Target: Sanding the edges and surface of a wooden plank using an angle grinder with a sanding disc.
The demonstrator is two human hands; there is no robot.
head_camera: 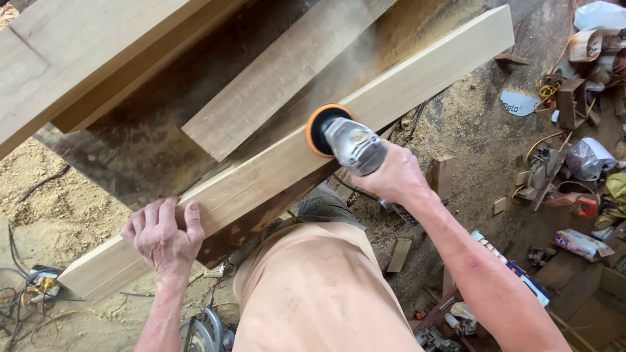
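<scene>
A long pale wooden plank (pixel 417 72) lies slantwise on a dark workbench (pixel 143 150). My left hand (pixel 163 234) presses flat on the plank's near end, fingers spread over its edge. My right hand (pixel 391 175) grips the grey body of an angle grinder (pixel 349 140). Its orange-rimmed sanding disc (pixel 318 129) rests against the plank's middle, and fine dust drifts up above it.
Two more planks (pixel 280 72) lie across the bench further back. Sawdust covers the floor (pixel 59 195). A circular saw (pixel 205 332) lies below my left arm. Cables (pixel 19 293) are at the left; wood offcuts, tools and bags (pixel 580 163) clutter the right.
</scene>
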